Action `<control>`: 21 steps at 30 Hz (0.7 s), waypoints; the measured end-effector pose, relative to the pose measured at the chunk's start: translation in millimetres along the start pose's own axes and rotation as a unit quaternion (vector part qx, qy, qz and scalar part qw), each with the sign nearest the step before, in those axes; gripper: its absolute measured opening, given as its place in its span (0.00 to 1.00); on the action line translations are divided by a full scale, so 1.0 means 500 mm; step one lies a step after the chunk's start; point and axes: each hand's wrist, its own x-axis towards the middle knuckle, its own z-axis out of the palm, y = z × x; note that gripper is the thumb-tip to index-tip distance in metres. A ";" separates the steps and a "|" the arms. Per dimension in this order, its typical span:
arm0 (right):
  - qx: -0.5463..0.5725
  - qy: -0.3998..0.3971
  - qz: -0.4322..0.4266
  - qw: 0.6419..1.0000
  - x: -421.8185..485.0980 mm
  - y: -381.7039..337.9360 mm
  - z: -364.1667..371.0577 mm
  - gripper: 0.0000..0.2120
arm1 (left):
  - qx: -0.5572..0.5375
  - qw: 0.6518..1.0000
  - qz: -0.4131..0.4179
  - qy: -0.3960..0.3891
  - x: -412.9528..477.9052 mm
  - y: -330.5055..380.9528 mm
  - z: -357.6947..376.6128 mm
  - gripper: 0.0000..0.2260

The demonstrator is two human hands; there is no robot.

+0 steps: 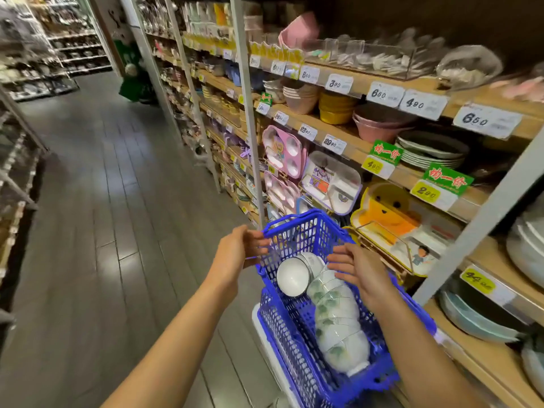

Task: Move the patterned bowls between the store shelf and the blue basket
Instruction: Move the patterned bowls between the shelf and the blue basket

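A person stands in a shop aisle with a grey wood floor (103,201). In front of them is the blue basket (297,219), and it sits on something white (259,322) that I cannot make out. The patterned bowls (332,313) are inside the basket. They are white with green leaves on them. They lie on their sides, tucked one into the next, in a long row down the right side of the basket. A short stack (293,276) of the same bowls lies beside the far end of the row, and its white inside faces us. The left hand (232,254) is at the left rim of the basket. Its fingers (260,241) reach the rim, but they are blurry, so I cannot tell if they grip it or just touch it. The right hand (365,275) is over the far end of the long row. Its fingers (338,260) are straight, a little spread, and hold nothing. They point left and are very near the bowls, but I cannot tell if they touch. On the right is the store shelf (356,151), made of light wood, with white price tags (385,94) along its edges. On it are yellow bowls (335,108), pink bowls (374,128) and grey plates (429,151). Lower down, a pink tray (282,150) and a yellow tray (385,216) stand on show.
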 end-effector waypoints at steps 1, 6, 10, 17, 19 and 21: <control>-0.005 0.000 0.010 1.000 0.026 0.009 0.014 0.11 | 0.011 1.000 -0.004 0.004 0.027 0.000 -0.007 0.18; -0.026 0.017 0.064 0.997 0.161 0.043 0.071 0.10 | 0.081 0.996 -0.023 0.011 0.184 0.019 0.005 0.16; -0.046 0.028 0.109 0.993 0.247 0.077 0.085 0.10 | 0.152 0.987 -0.045 -0.029 0.295 0.004 0.046 0.13; -0.039 0.079 0.230 0.969 0.325 0.152 0.090 0.08 | 0.288 0.943 -0.095 -0.135 0.444 -0.085 0.115 0.09; -0.035 0.106 0.235 0.966 0.343 0.186 0.098 0.08 | 0.340 0.920 -0.096 -0.168 0.489 -0.114 0.139 0.08; -0.033 0.121 0.246 0.961 0.354 0.217 0.111 0.10 | 0.391 0.892 -0.088 -0.208 0.526 -0.141 0.158 0.08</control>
